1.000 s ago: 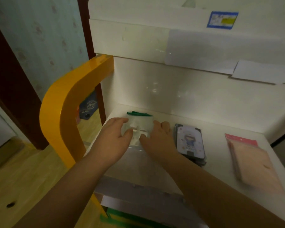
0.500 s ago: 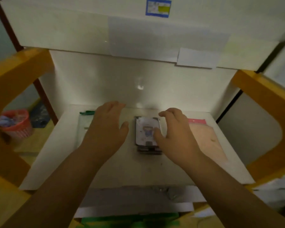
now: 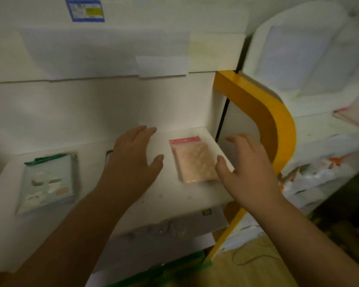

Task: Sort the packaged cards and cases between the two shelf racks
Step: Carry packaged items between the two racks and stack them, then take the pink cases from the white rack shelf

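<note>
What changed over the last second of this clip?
Both hands left the green-topped packet, passed the phone case, and now flank the pink-topped packet: left hand, right hand, both open, no grip yet. All packets stayed where they lay on the shelf.

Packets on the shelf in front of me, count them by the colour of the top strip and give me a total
Green-topped packet: 1, on the left of the shelf.
Pink-topped packet: 1, on the right, between the left hand and the right hand.
Dark item mostly hidden behind the left hand: 1, strip colour cannot be told.
Total: 3
</note>
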Demonstrator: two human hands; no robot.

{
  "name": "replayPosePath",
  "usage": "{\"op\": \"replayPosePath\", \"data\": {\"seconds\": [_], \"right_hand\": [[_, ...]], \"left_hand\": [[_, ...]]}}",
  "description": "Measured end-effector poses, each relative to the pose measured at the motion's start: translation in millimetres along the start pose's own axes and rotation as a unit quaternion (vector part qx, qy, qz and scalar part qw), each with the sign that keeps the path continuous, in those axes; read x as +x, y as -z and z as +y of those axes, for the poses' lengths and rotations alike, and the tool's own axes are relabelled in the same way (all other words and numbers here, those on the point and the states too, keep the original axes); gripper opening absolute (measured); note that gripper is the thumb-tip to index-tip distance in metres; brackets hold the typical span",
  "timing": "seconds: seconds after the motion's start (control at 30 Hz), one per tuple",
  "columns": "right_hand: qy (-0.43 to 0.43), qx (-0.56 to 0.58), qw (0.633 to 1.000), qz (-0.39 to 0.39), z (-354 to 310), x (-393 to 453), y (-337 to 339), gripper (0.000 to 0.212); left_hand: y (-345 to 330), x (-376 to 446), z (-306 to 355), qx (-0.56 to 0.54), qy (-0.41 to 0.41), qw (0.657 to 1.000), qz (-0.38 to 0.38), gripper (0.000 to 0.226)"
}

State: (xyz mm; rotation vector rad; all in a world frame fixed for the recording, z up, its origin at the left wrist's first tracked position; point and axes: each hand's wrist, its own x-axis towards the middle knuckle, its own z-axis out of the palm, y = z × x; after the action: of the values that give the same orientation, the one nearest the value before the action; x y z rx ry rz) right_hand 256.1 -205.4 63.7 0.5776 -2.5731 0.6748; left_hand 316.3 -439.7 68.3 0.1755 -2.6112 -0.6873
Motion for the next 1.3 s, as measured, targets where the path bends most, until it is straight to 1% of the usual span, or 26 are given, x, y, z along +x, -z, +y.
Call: {"op": "replayPosePath", "data": {"seconds": [0.07, 0.13, 0.27, 0.37, 0.47, 0.6, 0.7, 0.83, 0.97, 1.3], "right_hand": [[0.001, -0.004, 1.000, 0.012, 18.9, -9.4, 16.7, 0.040], [-0.008, -0.013, 1.000, 0.007, 41.9, -19.8, 33.1, 0.041], [-0.038, -0.031, 0.999, -0.003, 90.9, -43.5, 69.1, 0.045], [-0.057, -0.057, 0.997, 0.004, 129.5, -61.4, 97.7, 0.046], [-0.081, -0.060, 0.995, 0.022, 171.4, -78.9, 126.0, 0.045], [-0.094, -0.065, 0.993, 0.019, 223.2, -100.1, 159.3, 0.044], [-0.110, -0.072, 0.991, 0.016, 253.5, -113.7, 181.6, 0.047], [-0.122, -0.091, 0.988, -0.003, 286.1, -125.9, 207.6, 0.052], [-0.144, -0.095, 0.985, 0.001, 315.8, -129.1, 225.3, 0.053], [-0.197, -0.103, 0.975, -0.018, 389.5, -122.0, 231.7, 0.055]], "left_hand": [[-13.0, -0.6, 27.7, -0.007, -0.008, 1.000, 0.002, 0.061], [-28.2, -2.1, 56.7, -0.005, -0.028, 1.000, -0.002, 0.061], [-55.9, -10.4, 116.8, -0.009, -0.048, 0.998, -0.031, 0.062], [-75.0, -20.2, 162.4, -0.018, -0.058, 0.997, -0.044, 0.064], [-94.5, -30.5, 206.3, -0.023, -0.078, 0.996, -0.046, 0.062], [-123.7, -43.7, 266.0, -0.024, -0.084, 0.995, -0.050, 0.062], [-145.9, -50.5, 304.1, -0.015, -0.103, 0.992, -0.069, 0.064], [-170.9, -49.5, 345.1, -0.036, -0.120, 0.988, -0.090, 0.065], [-196.2, -42.2, 376.9, -0.025, -0.147, 0.984, -0.101, 0.064], [-278.1, 6.7, 432.0, -0.063, -0.160, 0.976, -0.137, 0.061]]}}
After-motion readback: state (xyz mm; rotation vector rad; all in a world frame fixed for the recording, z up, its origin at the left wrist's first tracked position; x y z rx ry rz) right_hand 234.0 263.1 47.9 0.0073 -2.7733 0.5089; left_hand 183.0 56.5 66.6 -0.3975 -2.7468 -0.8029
